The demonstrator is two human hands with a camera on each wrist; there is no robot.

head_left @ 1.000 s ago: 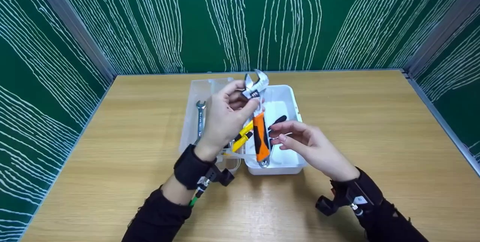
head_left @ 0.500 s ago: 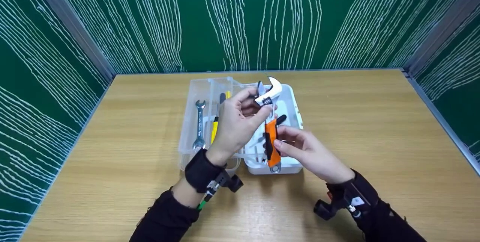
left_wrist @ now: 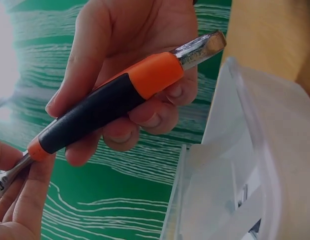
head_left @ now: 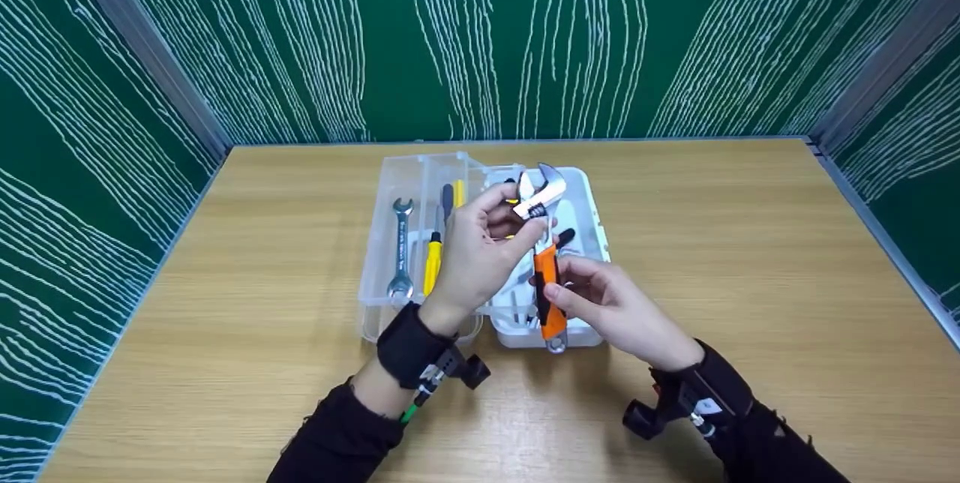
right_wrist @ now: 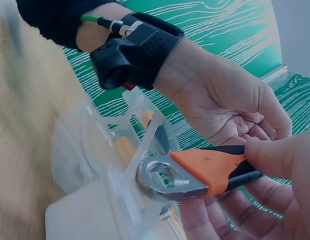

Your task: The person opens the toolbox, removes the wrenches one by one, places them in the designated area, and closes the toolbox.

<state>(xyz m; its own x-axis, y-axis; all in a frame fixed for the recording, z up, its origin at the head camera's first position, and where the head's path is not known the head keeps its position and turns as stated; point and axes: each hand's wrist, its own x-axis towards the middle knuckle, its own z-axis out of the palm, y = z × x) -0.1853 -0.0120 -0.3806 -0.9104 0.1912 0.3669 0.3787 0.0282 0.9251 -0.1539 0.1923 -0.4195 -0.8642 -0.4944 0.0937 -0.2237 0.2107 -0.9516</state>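
An adjustable wrench (head_left: 550,288) with an orange and black handle is held up over the white box (head_left: 512,334), its steel head pointing away. My left hand (head_left: 487,247) pinches it just below the jaw end, between thumb and fingers. The right hand (head_left: 622,310) grips the handle, thumb on one side and fingers behind, as the left wrist view also shows. Past the fingers, the steel hanging hole (right_wrist: 165,175) at the handle's end sticks out in the right wrist view. Part of the wrench's neck is covered by the left thumb.
Left of the white box lies its clear plastic lid (head_left: 375,243), divided into compartments. In it are a double open-end wrench (head_left: 402,247), a yellow screwdriver (head_left: 433,265) and other yellow and dark handles. A black handle (head_left: 567,236) shows inside the box. Green walls enclose the wooden table (head_left: 720,243).
The wrench and left hand have moved right and slightly toward me. My right hand, earlier apart from the handle with fingers spread, has closed on it.
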